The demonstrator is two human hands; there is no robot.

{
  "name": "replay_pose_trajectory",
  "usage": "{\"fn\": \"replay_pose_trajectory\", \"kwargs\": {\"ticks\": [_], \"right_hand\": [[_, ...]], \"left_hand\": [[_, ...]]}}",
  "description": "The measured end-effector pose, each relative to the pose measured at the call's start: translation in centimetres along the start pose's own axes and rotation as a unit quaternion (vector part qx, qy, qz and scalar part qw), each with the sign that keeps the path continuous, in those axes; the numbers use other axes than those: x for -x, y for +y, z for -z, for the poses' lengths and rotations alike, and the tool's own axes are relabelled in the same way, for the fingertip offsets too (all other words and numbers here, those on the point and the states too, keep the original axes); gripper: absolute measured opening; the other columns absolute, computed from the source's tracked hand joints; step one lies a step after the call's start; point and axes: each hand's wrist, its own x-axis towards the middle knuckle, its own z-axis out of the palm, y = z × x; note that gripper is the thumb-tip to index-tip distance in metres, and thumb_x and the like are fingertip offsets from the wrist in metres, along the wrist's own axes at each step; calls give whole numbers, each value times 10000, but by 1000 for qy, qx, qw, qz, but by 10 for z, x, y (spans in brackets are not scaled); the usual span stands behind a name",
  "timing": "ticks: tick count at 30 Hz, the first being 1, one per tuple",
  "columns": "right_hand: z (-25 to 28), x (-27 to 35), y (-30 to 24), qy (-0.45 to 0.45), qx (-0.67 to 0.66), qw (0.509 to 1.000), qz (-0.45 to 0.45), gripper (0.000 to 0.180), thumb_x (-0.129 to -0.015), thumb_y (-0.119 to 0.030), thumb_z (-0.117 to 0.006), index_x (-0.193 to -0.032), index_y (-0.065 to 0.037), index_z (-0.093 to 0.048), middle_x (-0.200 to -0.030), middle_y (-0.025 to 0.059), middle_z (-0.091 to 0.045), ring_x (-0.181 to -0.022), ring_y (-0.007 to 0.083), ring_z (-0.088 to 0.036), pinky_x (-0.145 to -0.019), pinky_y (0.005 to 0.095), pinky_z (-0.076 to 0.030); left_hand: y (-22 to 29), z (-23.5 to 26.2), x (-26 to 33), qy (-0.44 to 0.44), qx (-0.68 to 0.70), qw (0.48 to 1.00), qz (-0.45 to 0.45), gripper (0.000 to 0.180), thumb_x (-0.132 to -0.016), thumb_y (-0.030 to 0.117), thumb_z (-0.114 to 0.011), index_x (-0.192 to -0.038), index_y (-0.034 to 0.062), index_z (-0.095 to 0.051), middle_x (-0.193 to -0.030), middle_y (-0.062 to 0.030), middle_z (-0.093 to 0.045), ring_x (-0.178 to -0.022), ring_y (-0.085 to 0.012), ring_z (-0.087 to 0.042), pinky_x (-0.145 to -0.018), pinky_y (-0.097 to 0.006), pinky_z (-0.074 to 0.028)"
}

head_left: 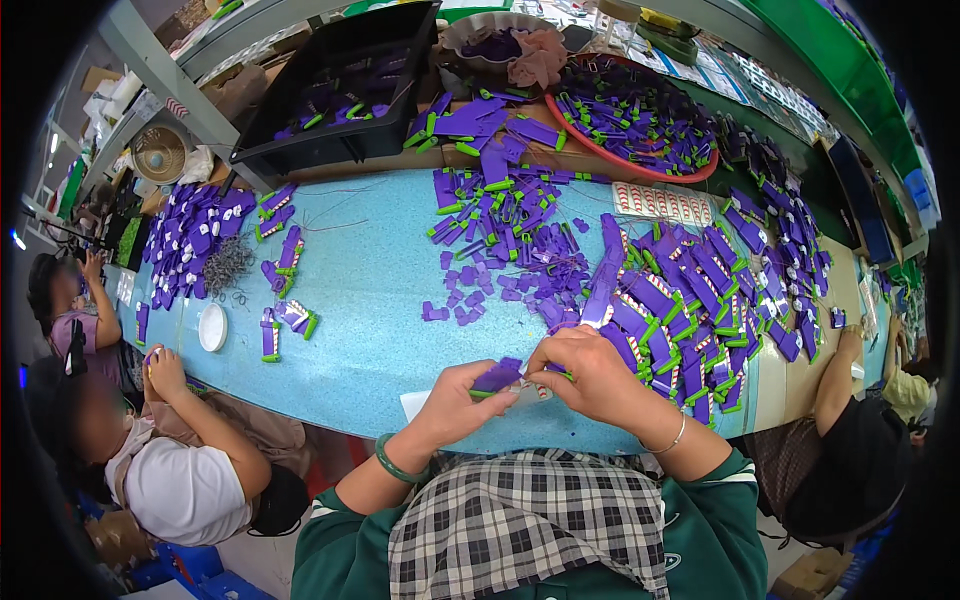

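Observation:
Close to the table's near edge, my left hand [462, 402] pinches a flat purple plastic part [497, 376] with a green end between thumb and fingers. My right hand [592, 368] is beside it, its fingertips pressed together at the part's right end. Whatever those fingertips grip is too small to make out. A strip with red and white stripes shows just below them. Right of my right hand lies a large heap of purple and green parts with striped stickers [690, 300]. Ahead of my hands are loose small purple pieces [470, 290] and a pile of purple-green parts [500, 215].
A black bin [335, 140] and a red-rimmed basket [635, 168] of parts stand at the back. A sticker sheet [662, 202] lies before the basket. At left are a white dish [213, 327] and a tangle of metal springs [229, 265]. Co-workers sit on both sides.

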Motion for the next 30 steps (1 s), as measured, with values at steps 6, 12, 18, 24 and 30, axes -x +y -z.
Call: {"fn": "replay_pose_trajectory", "kwargs": {"ticks": [6, 12, 18, 24, 30], "right_hand": [[-6, -8, -17, 177, -74, 981, 22, 336, -796, -90, -692, -1108, -25, -587, -1081, 125, -628, -987, 250, -607, -819, 343, -464], [-33, -4, 0, 117, -206, 971, -20, 93, -837, -33, -663, -893, 13, -604, -977, 84, -602, -870, 138, -582, -754, 270, -471], [-47, -4, 10, 129, -340, 925, -112, 104, -823, -65, -690, -864, -10, -613, -821, 21, -619, -765, 91, -563, -710, 252, -462], [-54, -6, 17, 142, -365, 913, -117, 110, -830, -86, -698, -854, -17, -616, -785, 0, -621, -717, 65, -543, -696, 231, -456], [-56, -5, 18, 161, -342, 919, -113, 117, -814, -84, -712, -825, -20, -614, -775, 8, -627, -710, 67, -546, -674, 235, -458]], "left_hand": [[8, -1, -4, 44, 94, 994, -27, 111, -868, 100, -660, -899, 0, -624, -718, -35, -625, -654, -87, -593, -571, -226, -471], [4, -3, -7, 33, 178, 983, -39, 153, -932, 127, -569, -1022, 7, -537, -826, -77, -620, -657, -123, -598, -543, -249, -483], [12, -10, -7, 42, 324, 945, 4, 371, -973, 102, -445, -1326, 75, -335, -1191, -97, -532, -1021, -204, -609, -766, -357, -589], [7, -11, -7, -6, 381, 924, 16, 452, -956, 43, -408, -1392, 86, -296, -1290, -117, -489, -1141, -219, -559, -903, -413, -550], [7, -12, -8, -12, 385, 923, 16, 471, -943, 19, -396, -1397, 81, -290, -1288, -122, -486, -1144, -228, -554, -919, -430, -540]]}}
